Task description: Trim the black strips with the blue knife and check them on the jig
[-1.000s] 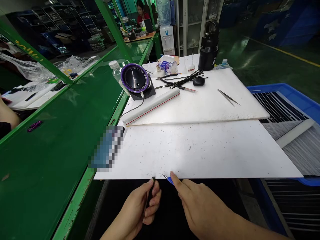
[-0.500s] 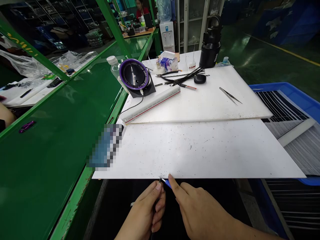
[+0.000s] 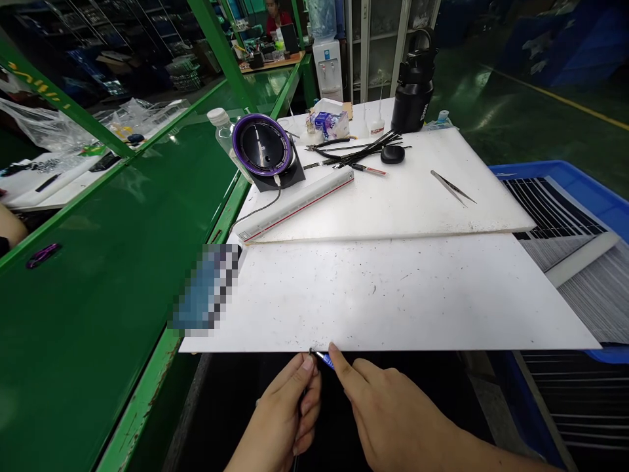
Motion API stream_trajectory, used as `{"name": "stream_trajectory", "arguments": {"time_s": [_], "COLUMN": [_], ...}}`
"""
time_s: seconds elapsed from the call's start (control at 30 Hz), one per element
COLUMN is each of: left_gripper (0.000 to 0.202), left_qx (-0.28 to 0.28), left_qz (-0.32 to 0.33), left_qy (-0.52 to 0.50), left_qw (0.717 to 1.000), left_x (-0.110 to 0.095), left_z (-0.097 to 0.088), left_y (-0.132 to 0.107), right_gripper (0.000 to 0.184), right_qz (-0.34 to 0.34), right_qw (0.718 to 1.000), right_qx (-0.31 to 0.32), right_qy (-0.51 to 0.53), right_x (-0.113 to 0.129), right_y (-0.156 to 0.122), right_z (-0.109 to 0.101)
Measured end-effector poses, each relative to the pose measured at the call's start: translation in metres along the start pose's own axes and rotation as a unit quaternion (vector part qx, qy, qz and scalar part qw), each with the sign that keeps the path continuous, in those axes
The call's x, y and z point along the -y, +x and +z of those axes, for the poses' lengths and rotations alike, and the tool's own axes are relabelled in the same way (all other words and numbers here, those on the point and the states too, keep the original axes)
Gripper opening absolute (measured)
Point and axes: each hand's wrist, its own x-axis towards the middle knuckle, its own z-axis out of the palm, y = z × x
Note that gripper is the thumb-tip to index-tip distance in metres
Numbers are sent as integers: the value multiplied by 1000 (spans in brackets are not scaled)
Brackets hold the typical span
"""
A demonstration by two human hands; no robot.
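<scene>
My right hand (image 3: pixel 376 393) is closed round a blue-handled craft knife (image 3: pixel 326 358), index finger stretched along it. The knife's metal tip points left, at the fingertips of my left hand (image 3: pixel 289 406). Between that thumb and forefinger a thin dark strip (image 3: pixel 311 353) is pinched; most of it is hidden in the hand, and whether the blade touches it I cannot tell. Both hands are at the front edge of the white tabletop (image 3: pixel 393 295), which carries small dark specks.
A white foam board (image 3: pixel 417 203) bears tweezers (image 3: pixel 452 188), a scale ruler (image 3: pixel 299 204), several black strips (image 3: pixel 363 154) and a black case (image 3: pixel 392 155). A purple-rimmed fan (image 3: pixel 262 145) stands at left, a black bottle (image 3: pixel 413 92) behind. Right is a blue bin (image 3: pixel 580 174).
Both hands have shifted very slightly left with the knife and strip. The knife tip is now closer to the left fingertips. The view has moved a little.
</scene>
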Motion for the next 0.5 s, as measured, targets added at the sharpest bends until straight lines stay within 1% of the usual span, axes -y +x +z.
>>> {"name": "stream_trajectory", "arguments": {"time_s": [0.17,0.27,0.33,0.4,0.47,0.5], "left_gripper": [40,40,40,38,37,36], "left_qx": [-1,1,7,13,17,19], "left_qz": [5,4,1,-1,-2,-1], "left_qy": [-14,-14,-11,-6,0,2], "left_qw": [1000,1000,1000,1000,1000,1000], "left_x": [1,1,0,-2,-4,-5], "left_z": [0,-1,-3,-4,-5,-5], "left_y": [2,3,2,1,-3,-5], "right_gripper": [92,92,91,91,84,79], "right_qz": [-4,-2,-6,-9,-23,-37], "right_qw": [998,993,991,993,996,996], "right_qx": [0,4,-1,-20,-48,-72], "right_qy": [-60,-114,-131,-118,-66,-28], "right_x": [6,10,10,8,3,0], "right_y": [0,1,2,1,-3,-6], "right_z": [2,5,8,10,9,6]}}
